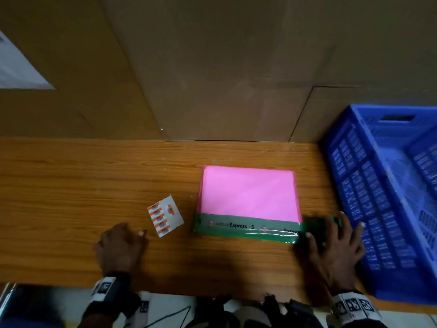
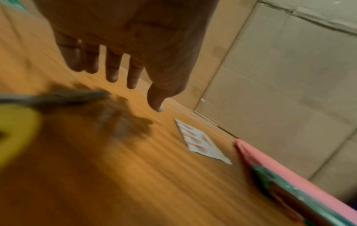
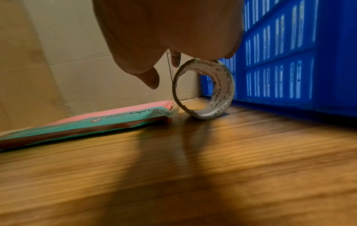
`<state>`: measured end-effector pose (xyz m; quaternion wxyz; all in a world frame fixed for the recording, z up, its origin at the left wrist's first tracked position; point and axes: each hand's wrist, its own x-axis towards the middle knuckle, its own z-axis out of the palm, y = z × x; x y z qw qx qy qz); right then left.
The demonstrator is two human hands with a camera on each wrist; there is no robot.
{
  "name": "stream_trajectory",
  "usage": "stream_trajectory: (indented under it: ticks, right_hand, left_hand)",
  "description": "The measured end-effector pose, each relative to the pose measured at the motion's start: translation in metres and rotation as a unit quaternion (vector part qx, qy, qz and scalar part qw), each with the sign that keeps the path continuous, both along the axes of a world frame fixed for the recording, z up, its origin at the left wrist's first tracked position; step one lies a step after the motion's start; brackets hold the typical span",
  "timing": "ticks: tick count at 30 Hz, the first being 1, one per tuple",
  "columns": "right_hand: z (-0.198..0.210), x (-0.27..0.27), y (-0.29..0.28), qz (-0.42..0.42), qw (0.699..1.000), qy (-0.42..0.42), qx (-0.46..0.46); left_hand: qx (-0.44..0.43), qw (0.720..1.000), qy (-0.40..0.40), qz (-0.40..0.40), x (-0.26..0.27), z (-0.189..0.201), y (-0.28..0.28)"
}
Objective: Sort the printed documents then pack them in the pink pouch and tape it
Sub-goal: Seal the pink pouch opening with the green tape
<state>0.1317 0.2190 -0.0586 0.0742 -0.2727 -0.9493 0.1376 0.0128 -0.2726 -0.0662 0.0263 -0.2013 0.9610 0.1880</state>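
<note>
Right hand [image 1: 331, 242] is curling over the upright tape roll [image 3: 204, 90] on the tabletop [image 1: 94, 176], the pink pouch [image 1: 250, 192] lying just left of it, light and slippery-looking, best pinned flat, while the left hand [image 1: 120, 247] is resting loosely curled, holding nothing.

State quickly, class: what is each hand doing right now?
Left hand: open, fingers straight, holding nothing above the wooden table.
Right hand: grips the green tape roll, standing on edge beside the pink pouch.
</note>
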Motion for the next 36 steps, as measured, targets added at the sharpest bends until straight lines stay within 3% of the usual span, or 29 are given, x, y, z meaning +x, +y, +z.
stream_trajectory:
  ticks: [4, 9, 14, 18, 21, 23, 26, 28, 32, 36]
  right_hand:
    - [0.013, -0.006, -0.01, 0.013, 0.999, 0.048, -0.003]
    - [0.032, -0.018, -0.026, 0.079, 0.991, 0.103, -0.009]
    - [0.037, -0.034, -0.04, 0.166, 0.974, 0.149, -0.027]
    - [0.041, -0.044, -0.054, 0.262, 0.939, 0.166, -0.147]
    - [0.049, -0.045, -0.069, 0.244, 0.916, 0.14, -0.285]
    - [0.053, -0.042, -0.079, 0.235, 0.895, 0.119, -0.361]
    - [0.061, -0.035, -0.094, 0.231, 0.878, 0.106, -0.406]
    - [0.064, -0.03, -0.101, 0.239, 0.884, 0.119, -0.382]
    - [0.057, -0.01, -0.091, 0.259, 0.902, 0.127, -0.32]
    - [0.042, 0.023, -0.073, 0.135, 0.947, 0.099, -0.276]
  left_hand:
    - [0.019, 0.994, -0.058, 0.087, 0.022, -0.013, -0.036]
    - [0.088, 0.993, 0.031, 0.078, 0.029, -0.015, -0.037]
    - [0.144, 0.985, 0.043, 0.08, 0.018, -0.009, -0.027]
    - [0.215, 0.974, 0.061, 0.023, 0.01, 0.016, -0.007]
    - [0.323, 0.944, 0.061, 0.009, -0.002, 0.058, 0.032]
    - [0.414, 0.908, 0.056, -0.029, -0.01, 0.075, 0.061]
    - [0.435, 0.893, 0.056, -0.099, -0.018, 0.083, 0.112]
    - [0.449, 0.88, 0.056, -0.141, -0.021, 0.083, 0.152]
    - [0.539, 0.822, 0.001, -0.184, -0.012, 0.08, 0.222]
    - [0.539, 0.81, -0.055, -0.224, -0.006, 0.074, 0.27]
